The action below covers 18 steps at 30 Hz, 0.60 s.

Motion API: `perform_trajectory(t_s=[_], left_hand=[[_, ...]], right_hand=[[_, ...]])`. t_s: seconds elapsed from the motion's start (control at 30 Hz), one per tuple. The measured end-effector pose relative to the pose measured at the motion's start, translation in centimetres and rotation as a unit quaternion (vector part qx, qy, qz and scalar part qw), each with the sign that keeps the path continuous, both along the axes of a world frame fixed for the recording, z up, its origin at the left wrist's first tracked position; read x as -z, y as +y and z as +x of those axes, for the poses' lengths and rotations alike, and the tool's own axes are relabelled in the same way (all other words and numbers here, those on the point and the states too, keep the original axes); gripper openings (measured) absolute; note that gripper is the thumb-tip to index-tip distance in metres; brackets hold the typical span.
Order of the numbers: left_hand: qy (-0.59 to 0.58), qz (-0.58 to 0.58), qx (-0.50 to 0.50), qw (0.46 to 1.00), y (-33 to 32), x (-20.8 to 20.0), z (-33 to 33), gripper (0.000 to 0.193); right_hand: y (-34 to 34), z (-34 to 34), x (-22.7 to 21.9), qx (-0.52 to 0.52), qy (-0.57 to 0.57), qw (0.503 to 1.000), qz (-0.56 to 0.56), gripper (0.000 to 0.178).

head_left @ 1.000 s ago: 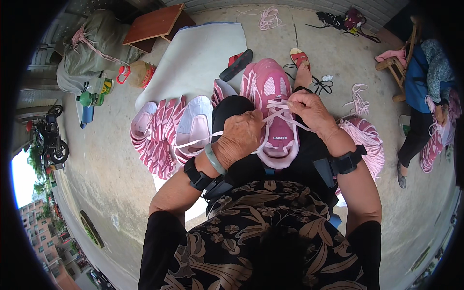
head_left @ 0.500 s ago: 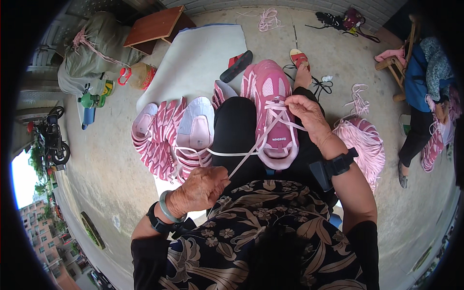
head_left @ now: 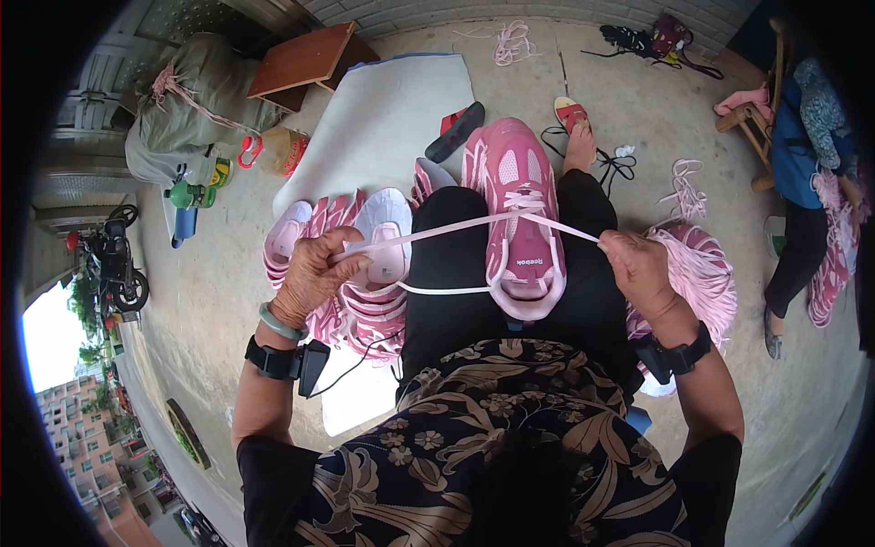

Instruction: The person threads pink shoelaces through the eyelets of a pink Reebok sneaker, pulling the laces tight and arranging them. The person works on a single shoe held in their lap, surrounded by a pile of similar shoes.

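A pink shoe upper [head_left: 519, 178] rests on my lap between my thighs, its toe pointing away from me and more uppers stacked under it. Pale pink shoelace [head_left: 437, 230] runs through its eyelets, with both ends drawn out sideways and taut. My left hand [head_left: 319, 269] pinches one end beside a stack of uppers [head_left: 383, 239] at my left knee. In my right hand [head_left: 638, 269] the other end is gripped, right of the shoe. A pale cord [head_left: 444, 290] stretches from the left stack to the shoe's heel.
A bundle of pink laces and uppers [head_left: 693, 273] lies at my right. Ahead are a white sheet [head_left: 392, 109], a black slipper [head_left: 455, 134] and loose laces [head_left: 512, 44]. A large bottle [head_left: 278, 150] stands left. At far right sits another person [head_left: 811, 173] with pink uppers.
My left hand has moved up and left, and my right hand down and right. The lace ends, crossed over the shoe before, now stretch out to both sides.
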State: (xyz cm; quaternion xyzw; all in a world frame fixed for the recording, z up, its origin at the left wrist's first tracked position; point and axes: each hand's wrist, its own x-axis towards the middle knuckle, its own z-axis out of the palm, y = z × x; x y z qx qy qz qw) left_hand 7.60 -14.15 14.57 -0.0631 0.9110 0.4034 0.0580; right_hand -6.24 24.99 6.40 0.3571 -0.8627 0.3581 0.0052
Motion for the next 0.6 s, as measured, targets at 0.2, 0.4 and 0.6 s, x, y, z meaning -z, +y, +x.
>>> perform_trajectory(t_s=[0.2, 0.4, 0.6], left_hand=[[0.106, -0.354, 0.126, 0.921, -5.4, 1.1, 2.9, 0.024], [0.069, -0.566, -0.034, 0.821, -16.6, 1.9, 11.7, 0.016], [-0.007, -0.65, -0.257, 0.715, -27.5, -3.7, 18.1, 0.019]], right_hand=[[7.9, -1.3, 2.5, 0.066, -0.018, 0.998, 0.01, 0.013], [21.6, -3.6, 3.5, 0.188, -0.006, 0.981, 0.048, 0.015], [47.7, -8.0, -2.9, 0.311, 0.113, 0.908, 0.257, 0.024]])
